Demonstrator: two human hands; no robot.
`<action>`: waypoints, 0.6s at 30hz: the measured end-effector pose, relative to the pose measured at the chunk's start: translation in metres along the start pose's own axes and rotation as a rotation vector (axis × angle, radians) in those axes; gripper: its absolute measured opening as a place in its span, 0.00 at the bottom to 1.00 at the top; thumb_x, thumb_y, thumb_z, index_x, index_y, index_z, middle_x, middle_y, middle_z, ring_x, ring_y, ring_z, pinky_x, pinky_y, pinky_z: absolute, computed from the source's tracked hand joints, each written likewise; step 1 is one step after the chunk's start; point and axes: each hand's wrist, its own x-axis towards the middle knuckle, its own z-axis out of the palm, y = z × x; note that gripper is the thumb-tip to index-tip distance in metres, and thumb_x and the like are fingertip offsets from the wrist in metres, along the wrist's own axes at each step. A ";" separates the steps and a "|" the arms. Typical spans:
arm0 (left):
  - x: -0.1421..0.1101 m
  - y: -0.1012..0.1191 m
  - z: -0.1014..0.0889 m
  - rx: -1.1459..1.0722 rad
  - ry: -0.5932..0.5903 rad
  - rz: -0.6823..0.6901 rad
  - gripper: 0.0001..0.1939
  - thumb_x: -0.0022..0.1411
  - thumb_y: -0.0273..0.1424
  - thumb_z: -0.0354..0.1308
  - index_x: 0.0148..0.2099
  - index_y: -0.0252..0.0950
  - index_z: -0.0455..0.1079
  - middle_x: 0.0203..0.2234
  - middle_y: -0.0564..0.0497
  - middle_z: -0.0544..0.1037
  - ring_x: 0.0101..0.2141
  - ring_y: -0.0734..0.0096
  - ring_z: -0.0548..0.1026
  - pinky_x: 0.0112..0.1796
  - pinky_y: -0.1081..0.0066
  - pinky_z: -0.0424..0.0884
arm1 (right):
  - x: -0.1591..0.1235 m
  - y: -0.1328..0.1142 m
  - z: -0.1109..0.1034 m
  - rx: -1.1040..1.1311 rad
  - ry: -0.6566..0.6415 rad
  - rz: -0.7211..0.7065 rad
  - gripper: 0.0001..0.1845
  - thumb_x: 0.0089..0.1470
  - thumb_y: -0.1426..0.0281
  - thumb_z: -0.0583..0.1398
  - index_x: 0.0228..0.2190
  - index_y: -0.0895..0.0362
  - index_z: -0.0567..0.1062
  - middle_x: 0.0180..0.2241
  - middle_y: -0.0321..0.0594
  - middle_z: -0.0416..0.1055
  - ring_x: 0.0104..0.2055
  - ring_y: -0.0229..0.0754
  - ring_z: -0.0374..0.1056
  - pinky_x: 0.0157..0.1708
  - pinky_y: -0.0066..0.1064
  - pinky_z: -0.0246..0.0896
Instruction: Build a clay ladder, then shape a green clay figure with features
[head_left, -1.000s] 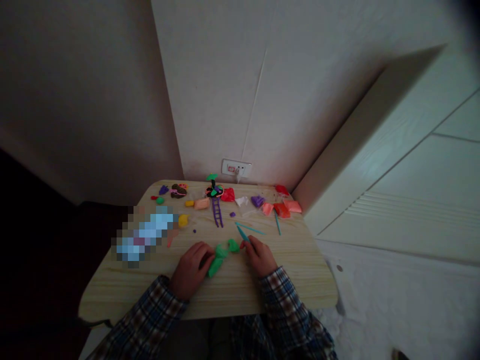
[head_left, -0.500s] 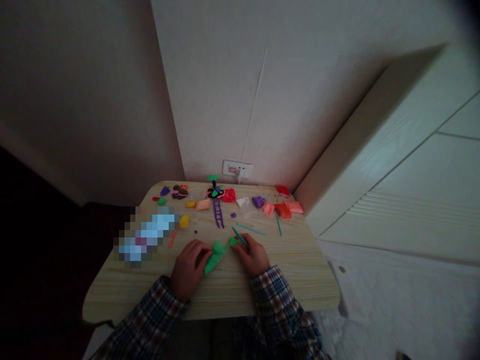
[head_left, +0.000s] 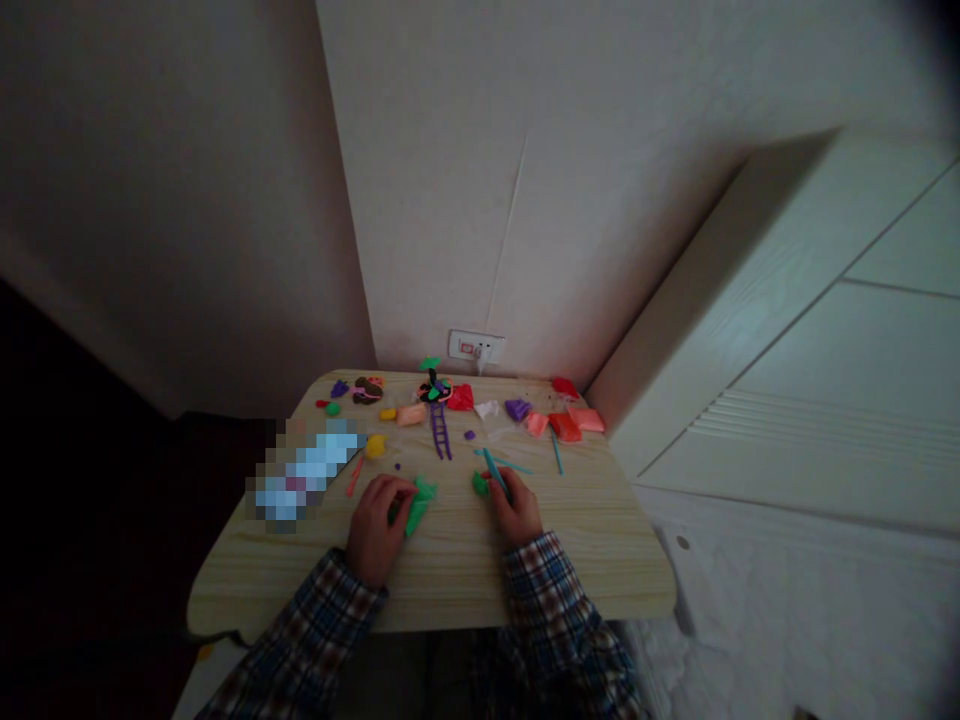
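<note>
My left hand (head_left: 377, 525) is closed on a packet of green modelling clay (head_left: 420, 506), fingers pinching its left side just above the table. A teal clay-modelling tool (head_left: 493, 468) is gripped in my right hand (head_left: 517, 510), its tip slanting up and to the left. A small lump of green clay (head_left: 480, 483) sits at the fingertips of that hand; whether it is pinched or stuck there I cannot tell. Beyond the hands, a purple clay ladder (head_left: 440, 432) leads up to a black figure with green, purple and pink pieces (head_left: 434, 391).
On the wooden table (head_left: 600, 560), a blurred-out bright device (head_left: 311, 475) lies at left. Yellow clay (head_left: 375, 446) and a pink-red stick (head_left: 354, 477) are near it. Purple (head_left: 517, 410), orange-red (head_left: 565, 427) and other clay packets line the back. A wall socket (head_left: 477, 346) holds a plug.
My hands have drawn apart, the left with the green clay packet, the right with the tool and small green lump. The tool now points more upright. The whole view has shifted slightly.
</note>
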 end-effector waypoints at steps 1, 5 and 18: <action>0.000 0.000 0.000 0.002 -0.002 0.003 0.07 0.61 0.25 0.50 0.34 0.35 0.69 0.30 0.49 0.71 0.32 0.67 0.72 0.34 0.66 0.72 | 0.000 0.000 0.000 -0.002 -0.002 -0.002 0.18 0.55 0.59 0.49 0.34 0.58 0.73 0.25 0.39 0.74 0.25 0.38 0.66 0.26 0.28 0.59; 0.000 0.000 0.000 0.018 -0.006 0.024 0.06 0.61 0.24 0.50 0.34 0.35 0.69 0.30 0.49 0.71 0.32 0.68 0.72 0.34 0.67 0.72 | -0.001 -0.001 0.000 -0.014 -0.007 -0.007 0.17 0.56 0.61 0.50 0.34 0.57 0.73 0.23 0.36 0.72 0.23 0.37 0.65 0.25 0.27 0.58; -0.001 0.021 0.009 0.283 0.004 0.410 0.06 0.61 0.23 0.52 0.39 0.36 0.68 0.35 0.47 0.71 0.38 0.63 0.69 0.40 0.62 0.69 | 0.000 -0.005 0.001 -0.100 -0.029 -0.106 0.12 0.54 0.65 0.52 0.33 0.56 0.74 0.32 0.41 0.74 0.34 0.41 0.69 0.35 0.30 0.64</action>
